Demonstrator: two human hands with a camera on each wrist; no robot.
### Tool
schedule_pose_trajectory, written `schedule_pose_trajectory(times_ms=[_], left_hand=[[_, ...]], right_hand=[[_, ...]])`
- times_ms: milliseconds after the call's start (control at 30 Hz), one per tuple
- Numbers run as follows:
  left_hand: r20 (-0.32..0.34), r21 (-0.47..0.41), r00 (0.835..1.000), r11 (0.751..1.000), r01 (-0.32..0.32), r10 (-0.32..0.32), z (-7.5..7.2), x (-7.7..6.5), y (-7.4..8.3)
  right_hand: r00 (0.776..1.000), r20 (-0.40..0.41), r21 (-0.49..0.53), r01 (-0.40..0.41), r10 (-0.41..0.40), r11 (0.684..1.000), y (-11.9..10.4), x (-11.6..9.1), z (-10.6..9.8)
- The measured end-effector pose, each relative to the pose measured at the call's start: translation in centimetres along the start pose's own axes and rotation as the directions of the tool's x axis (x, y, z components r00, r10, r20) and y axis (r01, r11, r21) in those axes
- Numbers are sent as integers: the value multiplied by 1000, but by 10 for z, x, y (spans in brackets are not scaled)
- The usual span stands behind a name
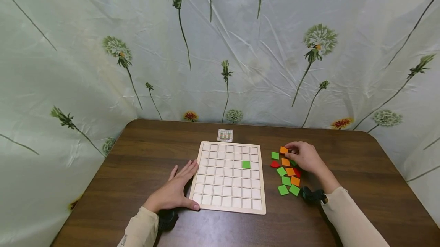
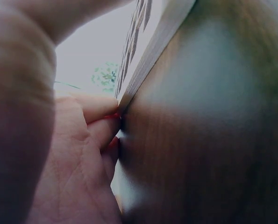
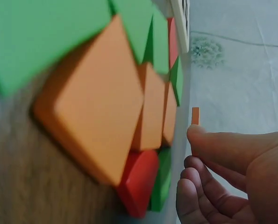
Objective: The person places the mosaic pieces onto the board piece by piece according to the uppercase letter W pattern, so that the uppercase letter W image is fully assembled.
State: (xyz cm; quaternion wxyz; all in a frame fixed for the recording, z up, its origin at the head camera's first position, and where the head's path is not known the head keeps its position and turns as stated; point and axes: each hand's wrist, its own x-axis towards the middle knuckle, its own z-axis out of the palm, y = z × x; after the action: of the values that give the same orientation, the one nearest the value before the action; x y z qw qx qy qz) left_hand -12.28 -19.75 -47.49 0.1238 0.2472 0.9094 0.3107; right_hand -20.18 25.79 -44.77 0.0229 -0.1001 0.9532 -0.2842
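L hand [image 1: 174,189]: fingers extended, thumb spread wide, tips against L edge of gridded board [image 1: 227,181]; nothing gripped. Board: pale, wood-looking, flat, approx. square, raised rim, shallow sq. cells; est. stiff, fairly light, best held by rim. Lies on dark wood-grain table [image 1: 154,140], slight sheen, so board may slide. Small printed card [image 1: 225,135] beyond far edge; likely thin, bendable. One green tile [image 1: 246,164] seated in cell, R half. R of board, loose tiles [image 1: 286,181]: green & orange sqs., plus red pcs. [image 1: 274,164] w/ curved edge; smooth, matte, crisp-edged. Orange tile [image 1: 283,150] at pile's far end, pinched betw. thumb & fingertips of R hand [image 1: 305,158], gap approx. tile thickness. Est. light, rigid, not fragile, mildly slippery; take by opposite faces.
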Motion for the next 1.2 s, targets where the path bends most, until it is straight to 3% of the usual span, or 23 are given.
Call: schedule_pose_trajectory(times_ms=[367, 867, 1200], left_hand=[[5, -4, 1000, 1000, 1, -1, -1, 0, 1], [6, -1, 1000, 1000, -2, 2, -1, 0, 0], [5, -6, 1000, 1000, -7, 7, -1, 0, 0]], right_hand=[[999, -45, 28, 17, -15, 999, -21, -8, 3], [990, -82, 80, 122, -115, 989, -51, -19, 14], [990, -84, 111, 119, -110, 987, -67, -24, 22]])
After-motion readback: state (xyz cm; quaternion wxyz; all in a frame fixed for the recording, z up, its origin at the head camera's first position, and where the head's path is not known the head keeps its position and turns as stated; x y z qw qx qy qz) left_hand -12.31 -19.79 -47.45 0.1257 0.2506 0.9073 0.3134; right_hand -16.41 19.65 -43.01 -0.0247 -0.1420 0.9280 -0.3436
